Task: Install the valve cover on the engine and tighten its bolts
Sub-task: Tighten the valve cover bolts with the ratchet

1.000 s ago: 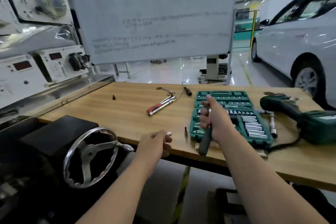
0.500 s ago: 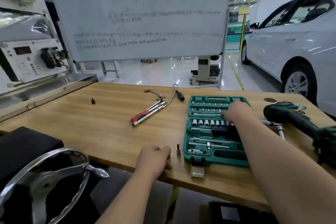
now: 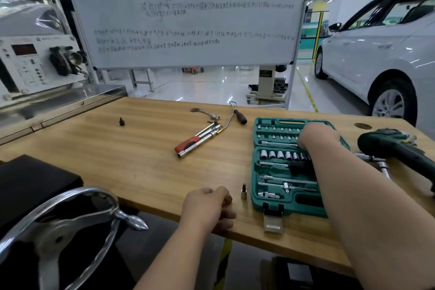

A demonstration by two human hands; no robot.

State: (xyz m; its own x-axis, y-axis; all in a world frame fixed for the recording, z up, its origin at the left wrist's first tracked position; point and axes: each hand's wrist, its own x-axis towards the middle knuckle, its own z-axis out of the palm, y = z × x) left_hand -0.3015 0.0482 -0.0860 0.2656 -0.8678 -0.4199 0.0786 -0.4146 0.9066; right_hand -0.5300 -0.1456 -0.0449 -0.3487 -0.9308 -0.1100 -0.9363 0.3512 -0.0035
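Valve cover, engine and bolts are all out of view; you are at the bench choosing tooling, so by my reading the fitting has not begun.

Your right hand (image 3: 317,135) lies back-up across the far half of the open socket case (image 3: 256,167). Its fingers are hidden beneath it, so I cannot tell whether it has hold of anything. Your left hand (image 3: 207,207) rests on the near edge of the table (image 3: 141,148) with its fingers curled under. I cannot tell whether they enclose something small.

To do this step well, pick the socket that matches the bolt heads and try it for a snug fit before you leave the bench. Lift it straight out so its neighbours stay seated. Mind the bit (image 3: 243,191) just right of your left hand; it stands close to the edge.

The count:
- One case, holding at least five sockets in the row your right forearm crosses.
- Two loose bits: the near one, and a second bit (image 3: 121,121) well beyond your left hand.
- One red-handled wrench (image 3: 197,140) and one hook tool (image 3: 240,116), between and beyond your hands.
- One drill (image 3: 397,148), right of your right hand.
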